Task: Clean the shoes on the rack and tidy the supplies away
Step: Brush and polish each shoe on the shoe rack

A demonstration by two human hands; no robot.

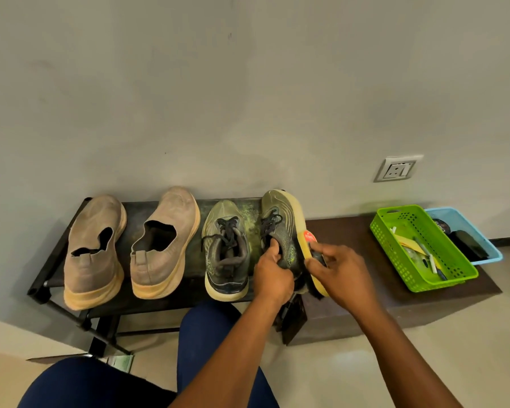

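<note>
On rack (156, 206) at right end, green laced sneaker (280, 228) tilted sole-outward, my left hand (273, 272) gripping its heel collar, my right hand (336, 273) pinching brush (314, 254) against its sole.

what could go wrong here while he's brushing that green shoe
1. The green shoe is tilted on its side at the rack's right end, held only by the left hand; a hard stroke could knock it off.
2. The brush in the right hand may flick dirt onto the other green shoe beside it.
</note>
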